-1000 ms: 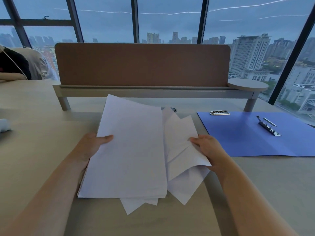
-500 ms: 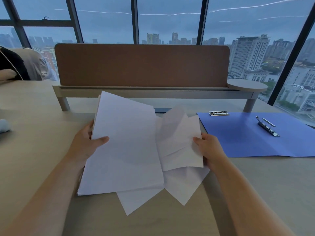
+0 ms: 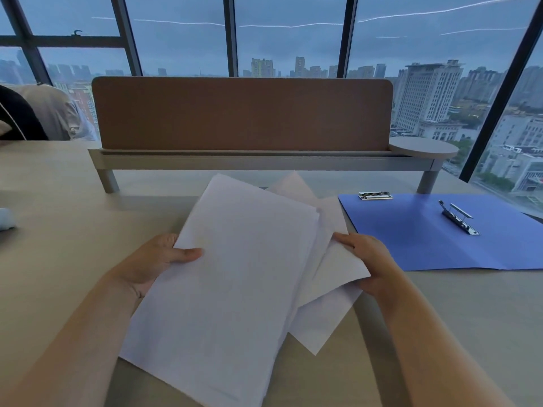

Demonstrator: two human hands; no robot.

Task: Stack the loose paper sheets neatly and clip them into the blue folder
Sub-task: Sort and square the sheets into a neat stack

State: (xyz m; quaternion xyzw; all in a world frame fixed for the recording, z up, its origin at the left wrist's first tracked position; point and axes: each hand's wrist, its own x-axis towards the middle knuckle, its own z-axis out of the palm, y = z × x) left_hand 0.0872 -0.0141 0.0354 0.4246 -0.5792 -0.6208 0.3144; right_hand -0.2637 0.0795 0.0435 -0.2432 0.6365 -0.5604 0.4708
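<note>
A thick stack of white paper sheets (image 3: 232, 289) is tilted clockwise over the desk in front of me. My left hand (image 3: 155, 262) grips its left edge, thumb on top. Several loose sheets (image 3: 332, 259) stick out askew from under the stack on the right; my right hand (image 3: 367, 259) holds their right edge. The blue folder (image 3: 426, 245) lies open and flat to the right, with a metal spring clip (image 3: 458, 218) near its middle fold and a second metal clip (image 3: 375, 195) at its far left edge.
A brown divider panel (image 3: 241, 113) on a grey rail crosses the back of the beige desk (image 3: 58, 230), with a round shelf (image 3: 423, 146) at its right end. A pale object (image 3: 6, 218) lies at the far left. Windows stand behind.
The main stack has swung clockwise and shifted right, now covering more of the loose sheets. Both hands kept their hold on the paper edges.
</note>
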